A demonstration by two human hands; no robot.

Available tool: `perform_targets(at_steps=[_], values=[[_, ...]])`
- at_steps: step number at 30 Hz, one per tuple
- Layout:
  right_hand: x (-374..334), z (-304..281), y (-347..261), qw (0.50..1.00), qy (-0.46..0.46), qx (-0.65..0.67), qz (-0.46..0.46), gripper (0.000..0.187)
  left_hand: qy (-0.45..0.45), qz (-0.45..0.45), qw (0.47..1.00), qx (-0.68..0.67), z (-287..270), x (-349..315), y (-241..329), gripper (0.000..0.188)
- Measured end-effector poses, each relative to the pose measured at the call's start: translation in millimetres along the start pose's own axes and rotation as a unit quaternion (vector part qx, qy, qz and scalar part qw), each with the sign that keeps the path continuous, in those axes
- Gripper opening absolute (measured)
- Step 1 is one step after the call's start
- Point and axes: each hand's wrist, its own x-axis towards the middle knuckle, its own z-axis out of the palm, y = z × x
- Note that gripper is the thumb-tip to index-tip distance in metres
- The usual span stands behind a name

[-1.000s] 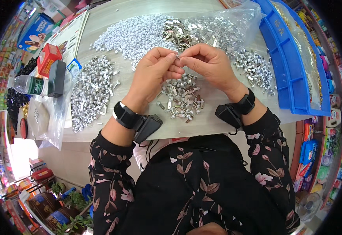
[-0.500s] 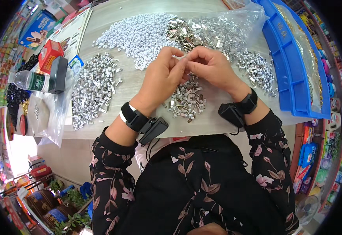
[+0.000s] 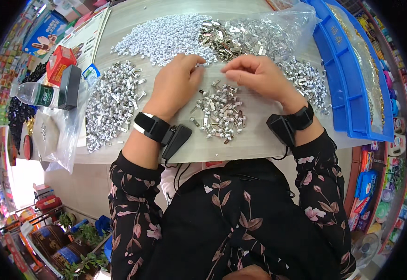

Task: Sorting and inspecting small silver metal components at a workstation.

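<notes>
My left hand (image 3: 176, 83) is above the table with its thumb and index finger pinched at the near edge of the white pile. A small silvery piece seems to show at the fingertips, too small to name surely. Across a gap, my right hand (image 3: 258, 77) has its thumb and index finger apart, nothing visible between them. Below and between both hands lies a small heap of metal clips with white round parts (image 3: 222, 114). Small white round pieces (image 3: 159, 37) are spread out at the far side. Beside them lie bare metal clips (image 3: 217, 37), partly under a clear plastic bag (image 3: 278, 30).
A larger heap of similar clips (image 3: 114, 100) lies at the left, another (image 3: 309, 81) at the right. Blue trays (image 3: 341, 84) stand along the right edge. A water bottle (image 3: 38, 94), a dark grey box (image 3: 70, 88) and a red box (image 3: 61, 64) crowd the left side.
The hands were together, fingertips touching over the small heap. They have now parted, the left hand moving left and the right hand slightly right, uncovering more of the heap.
</notes>
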Motion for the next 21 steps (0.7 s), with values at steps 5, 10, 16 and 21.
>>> perform_targets(at_steps=[5,10,16,21], values=[[0.5,-5.5,5.1,0.991,0.064,-0.122,-0.001,0.015,-0.032,0.008,0.997,0.074,3.0,0.1,5.3,0.017],[1.8,-2.3,8.4,0.958,0.078,-0.265,-0.082,0.015,-0.040,0.007,0.994,0.097,3.6,1.4,6.3,0.016],[2.7,2.9,3.1,0.956,0.080,-0.277,-0.056,0.015,-0.033,0.024,0.995,0.090,6.3,0.5,9.7,0.015],[4.4,7.9,8.1,0.948,0.099,-0.294,-0.074,0.014,-0.020,0.043,0.995,0.084,9.8,-0.1,7.1,0.014]])
